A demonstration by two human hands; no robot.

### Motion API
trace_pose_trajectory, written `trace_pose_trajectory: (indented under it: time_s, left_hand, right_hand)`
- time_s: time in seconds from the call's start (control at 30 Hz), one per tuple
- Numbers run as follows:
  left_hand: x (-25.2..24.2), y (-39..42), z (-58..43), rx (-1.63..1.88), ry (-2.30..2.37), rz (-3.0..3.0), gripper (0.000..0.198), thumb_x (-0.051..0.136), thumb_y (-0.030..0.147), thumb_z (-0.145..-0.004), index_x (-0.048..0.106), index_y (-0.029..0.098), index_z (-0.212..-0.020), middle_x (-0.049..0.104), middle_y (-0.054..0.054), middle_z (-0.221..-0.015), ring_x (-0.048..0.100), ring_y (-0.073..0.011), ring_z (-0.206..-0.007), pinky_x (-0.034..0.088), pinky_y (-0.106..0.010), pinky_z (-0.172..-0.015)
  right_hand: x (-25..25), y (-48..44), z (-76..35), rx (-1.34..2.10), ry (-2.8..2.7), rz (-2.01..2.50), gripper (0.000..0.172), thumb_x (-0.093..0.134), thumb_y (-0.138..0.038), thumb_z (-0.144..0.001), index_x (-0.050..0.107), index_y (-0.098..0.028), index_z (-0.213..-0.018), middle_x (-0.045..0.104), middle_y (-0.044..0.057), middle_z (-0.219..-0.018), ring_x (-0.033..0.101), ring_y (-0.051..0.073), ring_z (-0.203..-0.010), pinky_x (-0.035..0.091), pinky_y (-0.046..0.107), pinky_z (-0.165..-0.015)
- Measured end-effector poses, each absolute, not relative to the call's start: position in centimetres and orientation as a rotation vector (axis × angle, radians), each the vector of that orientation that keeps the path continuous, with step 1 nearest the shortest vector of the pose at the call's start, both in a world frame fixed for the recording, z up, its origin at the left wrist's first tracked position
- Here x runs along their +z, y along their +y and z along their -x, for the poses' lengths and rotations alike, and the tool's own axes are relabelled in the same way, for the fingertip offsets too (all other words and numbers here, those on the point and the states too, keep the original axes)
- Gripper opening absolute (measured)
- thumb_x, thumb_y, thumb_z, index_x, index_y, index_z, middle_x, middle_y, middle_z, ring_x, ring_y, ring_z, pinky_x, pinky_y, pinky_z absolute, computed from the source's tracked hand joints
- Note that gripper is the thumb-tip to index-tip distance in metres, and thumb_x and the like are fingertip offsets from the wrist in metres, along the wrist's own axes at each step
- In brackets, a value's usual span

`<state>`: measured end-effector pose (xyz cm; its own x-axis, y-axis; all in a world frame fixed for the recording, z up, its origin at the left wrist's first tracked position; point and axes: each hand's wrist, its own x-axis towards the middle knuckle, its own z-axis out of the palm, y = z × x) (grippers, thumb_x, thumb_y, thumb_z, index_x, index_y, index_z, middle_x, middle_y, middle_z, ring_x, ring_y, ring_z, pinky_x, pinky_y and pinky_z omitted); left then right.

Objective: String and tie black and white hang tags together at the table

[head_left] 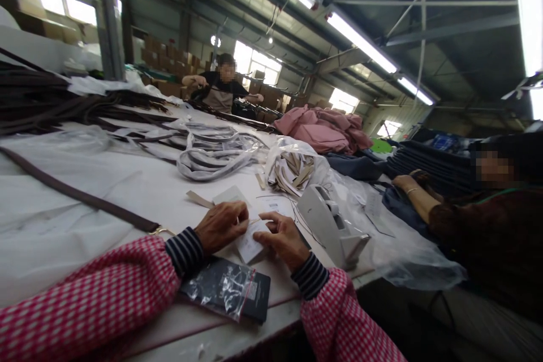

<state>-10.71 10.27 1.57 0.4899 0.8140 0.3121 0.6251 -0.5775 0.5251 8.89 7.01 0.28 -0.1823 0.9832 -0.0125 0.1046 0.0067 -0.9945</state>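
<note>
My left hand [221,226] and my right hand [283,238] meet over a small white paper tag [250,244] on the white table [139,189]. Both hands pinch it, the left at its upper edge, the right from the right side. A thin string runs from the tag toward the right. More white tags [231,195] lie just beyond my hands. A dark packet in a clear bag [227,289] lies under my wrists near the table edge.
A grey tape dispenser [333,225] stands right of my hands. A brown strap [76,195] crosses the table at left. Bagged strips [292,169], grey straps [212,155] and pink fabric [324,130] lie beyond. One person [487,220] leans at right; another [220,87] works far back.
</note>
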Motion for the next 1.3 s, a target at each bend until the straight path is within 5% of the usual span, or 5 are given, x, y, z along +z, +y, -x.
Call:
trace_pose_trajectory:
  time_s: [0.37, 0.67, 0.93, 1.13, 1.3]
  left_hand:
    - [1.6, 11.2, 10.8, 0.707, 0.985, -1.847, 0.024, 0.062, 0.04, -0.068, 0.052, 0.019, -0.073, 0.048, 0.005, -0.061, 0.042, -0.0139, -0.058, 0.03, -0.025, -0.053]
    - [0.9, 12.5, 12.2, 0.713, 1.242, -2.087, 0.041, 0.048, 0.054, -0.086, 0.062, 0.018, -0.072, 0.06, -0.001, -0.068, 0.054, -0.0196, -0.068, 0.036, -0.029, -0.063]
    - [0.0, 11.9, 11.3, 0.593, 1.391, -2.309, 0.032, 0.04, 0.045, -0.092, 0.059, 0.021, -0.082, 0.065, -0.003, -0.077, 0.06, -0.0225, -0.076, 0.033, -0.032, -0.067]
    - [0.6, 12.0, 11.5, 0.576, 1.384, -2.286, 0.033, 0.042, 0.045, -0.09, 0.062, 0.02, -0.082, 0.065, -0.004, -0.078, 0.059, -0.0219, -0.075, 0.032, -0.031, -0.065]
    - [0.6, 12.2, 11.7, 0.56, 1.377, -2.283, 0.031, 0.046, 0.044, -0.089, 0.065, 0.02, -0.085, 0.067, -0.004, -0.08, 0.06, -0.0217, -0.075, 0.033, -0.03, -0.065]
  right_hand:
    - [-0.5, 6.7, -8.7, 1.136, -1.48, 1.205, 0.046, 0.077, -0.022, -0.063, 0.065, -0.016, -0.107, 0.067, -0.001, -0.071, 0.063, 0.018, -0.066, 0.047, 0.027, -0.059]
    - [-1.0, 6.7, -8.8, 1.06, -1.678, 1.248, 0.044, 0.077, -0.034, -0.071, 0.067, -0.02, -0.112, 0.066, -0.001, -0.073, 0.061, 0.017, -0.067, 0.046, 0.027, -0.06]
    - [3.1, 6.6, -12.4, 0.521, -2.051, 1.579, 0.025, 0.069, -0.035, -0.085, 0.072, -0.02, -0.104, 0.071, 0.002, -0.082, 0.063, 0.017, -0.075, 0.044, 0.03, -0.073]
    - [3.1, 5.5, -14.5, -0.078, -2.209, 2.016, 0.045, 0.064, -0.051, -0.087, 0.065, -0.016, -0.115, 0.067, 0.015, -0.113, 0.059, 0.032, -0.108, 0.046, 0.041, -0.088]
    - [2.7, 5.1, -13.2, -0.227, -2.326, 2.164, 0.035, 0.055, -0.044, -0.091, 0.064, -0.015, -0.11, 0.066, 0.016, -0.115, 0.06, 0.031, -0.11, 0.049, 0.04, -0.086]
